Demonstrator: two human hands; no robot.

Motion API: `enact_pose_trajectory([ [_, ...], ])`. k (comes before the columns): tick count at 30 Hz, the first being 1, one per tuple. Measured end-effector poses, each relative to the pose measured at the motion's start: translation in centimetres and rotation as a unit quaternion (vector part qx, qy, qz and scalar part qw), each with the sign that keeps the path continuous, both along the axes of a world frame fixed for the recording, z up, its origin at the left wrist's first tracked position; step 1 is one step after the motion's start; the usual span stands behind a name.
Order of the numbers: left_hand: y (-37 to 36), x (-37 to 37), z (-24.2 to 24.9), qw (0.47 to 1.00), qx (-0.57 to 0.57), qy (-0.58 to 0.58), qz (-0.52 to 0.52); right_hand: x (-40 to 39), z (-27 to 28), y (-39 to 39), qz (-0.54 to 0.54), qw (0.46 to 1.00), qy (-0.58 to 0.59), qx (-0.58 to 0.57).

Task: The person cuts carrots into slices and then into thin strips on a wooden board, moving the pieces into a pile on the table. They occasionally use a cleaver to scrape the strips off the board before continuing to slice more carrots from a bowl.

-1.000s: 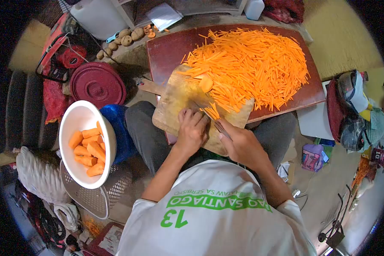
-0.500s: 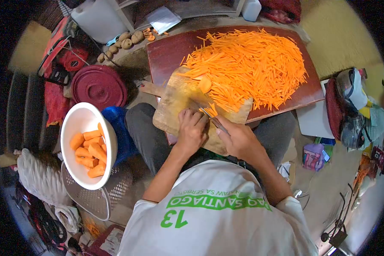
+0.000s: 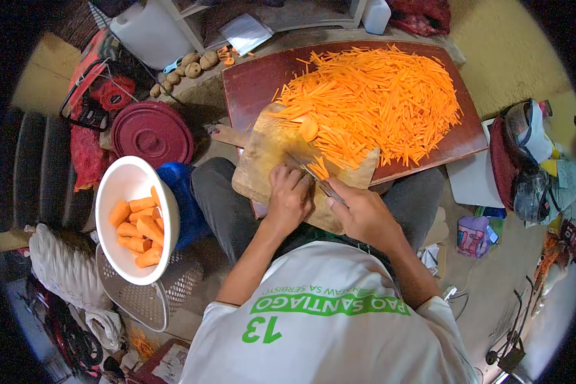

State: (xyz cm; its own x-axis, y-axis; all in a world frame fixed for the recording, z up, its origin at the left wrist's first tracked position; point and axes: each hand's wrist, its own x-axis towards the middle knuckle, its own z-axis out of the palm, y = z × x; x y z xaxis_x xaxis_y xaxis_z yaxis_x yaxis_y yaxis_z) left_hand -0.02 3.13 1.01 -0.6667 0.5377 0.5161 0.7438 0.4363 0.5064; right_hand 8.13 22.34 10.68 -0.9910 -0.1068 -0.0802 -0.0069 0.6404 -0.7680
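Observation:
My right hand [image 3: 367, 216] is closed around the handle of a knife [image 3: 332, 191], its blade pointing up and left across the wooden cutting board [image 3: 253, 169]. Beside the blade, my left hand [image 3: 290, 197] presses down on the board with curled fingers; whatever lies under them is hidden. A few cut carrot sticks [image 3: 319, 168] rest just right of the blade. A large heap of carrot strips [image 3: 381, 105] spreads over the red tabletop [image 3: 246, 86] and onto the board's far edge. One flat carrot slice [image 3: 308, 131] lies at the near left of the heap.
A white bowl [image 3: 102, 221] with several peeled carrots [image 3: 148, 227] stands at left, above a perforated basket [image 3: 118, 285]. Behind it are a maroon lid [image 3: 150, 134] and several potatoes [image 3: 192, 69]. Plastic bags [image 3: 531, 195] and a purple pouch [image 3: 473, 235] are at right.
The whole view has shifted slightly. The knife blade has moved a little against the carrot sticks, and both hands stay in nearly the same place on the board.

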Motion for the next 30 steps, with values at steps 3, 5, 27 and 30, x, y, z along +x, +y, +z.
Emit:
enact_pose_trajectory([
  [3,-0.1,0.1,-0.2,1.000,-0.007,0.002,-0.001,-0.8,-1.1,-0.4,0.020,1.000,-0.016,0.017],
  [5,0.0,-0.1,-0.8,1.000,-0.010,0.010,-0.001,-1.4,-1.3,-0.3,0.024,0.999,-0.029,0.033],
  [27,0.9,-3.5,8.0,0.995,-0.098,-0.027,0.004,1.9,-1.8,1.0,0.109,0.955,0.180,0.208],
  [30,1.8,-5.7,6.0,0.985,-0.156,-0.067,-0.014,2.2,-2.1,1.2,0.117,0.947,0.175,0.244],
])
